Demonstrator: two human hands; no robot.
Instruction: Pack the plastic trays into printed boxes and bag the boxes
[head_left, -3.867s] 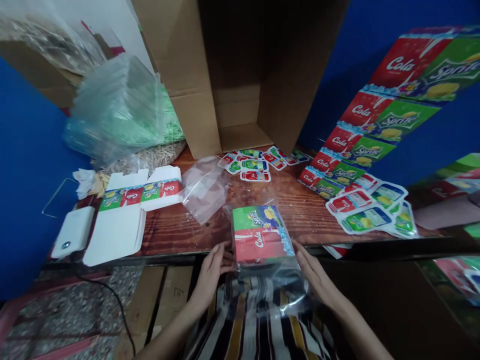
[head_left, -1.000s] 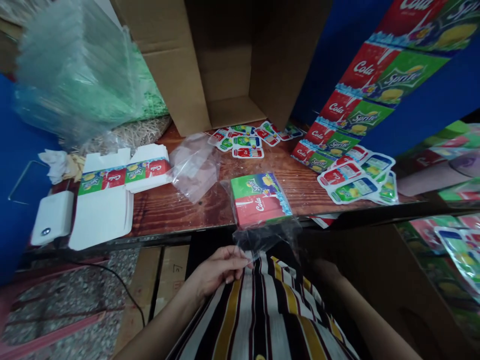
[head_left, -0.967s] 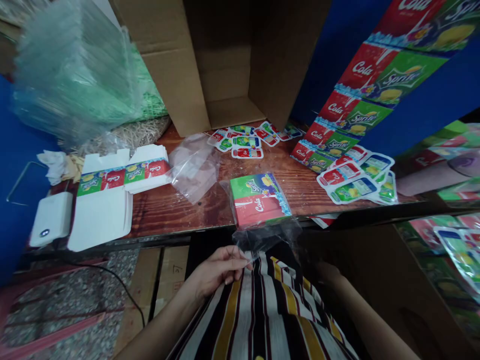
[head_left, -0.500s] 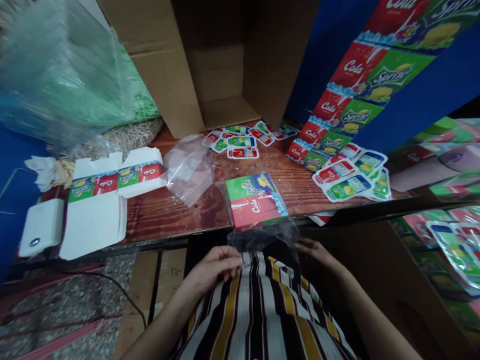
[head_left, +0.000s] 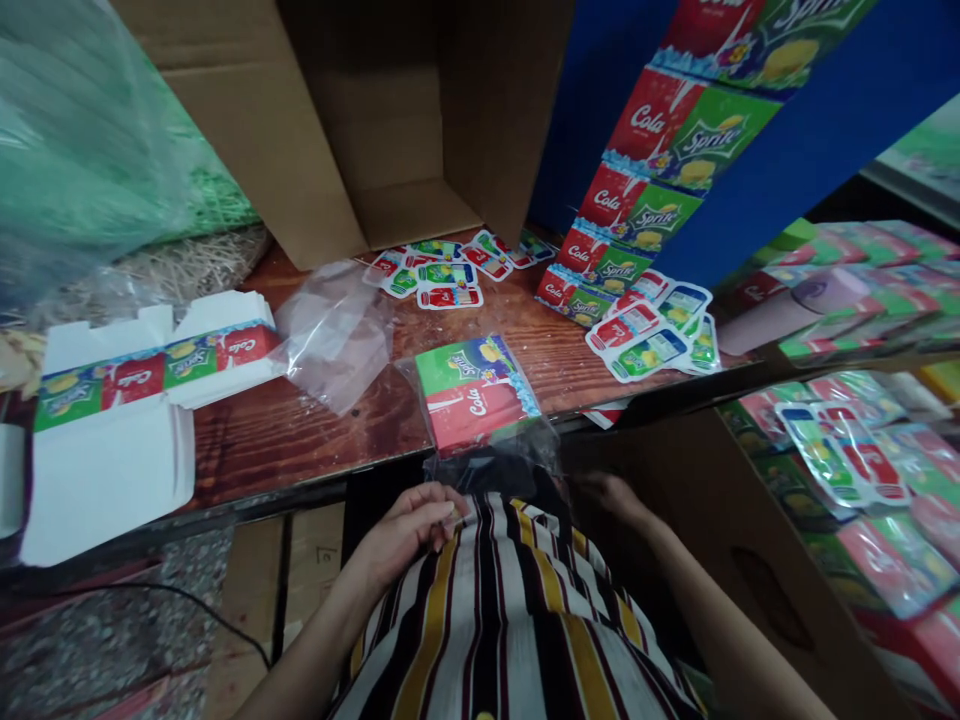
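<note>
A green and red printed box (head_left: pixel 472 390) sits inside a clear plastic bag (head_left: pixel 495 462) at the front edge of the wooden table (head_left: pixel 300 430). The bag's open end hangs over the edge toward me. My left hand (head_left: pixel 405 522) is below that edge, its fingers pinched on the bag's loose plastic. My right hand (head_left: pixel 611 492) is low on the right of the bag's mouth, in shadow; I cannot make out its fingers.
A big open cardboard carton (head_left: pixel 375 120) stands at the back. Flat white box blanks (head_left: pixel 135 400) lie left, an empty clear bag (head_left: pixel 330 330) in the middle, printed labels (head_left: pixel 442 275) and sachets (head_left: pixel 652 325) behind and right. A box of packed sachets (head_left: pixel 840 450) is at right.
The view has swung right and down. My hands dropped from the bagged box's sides to the bag's hanging mouth below the table edge; the box stayed put.
</note>
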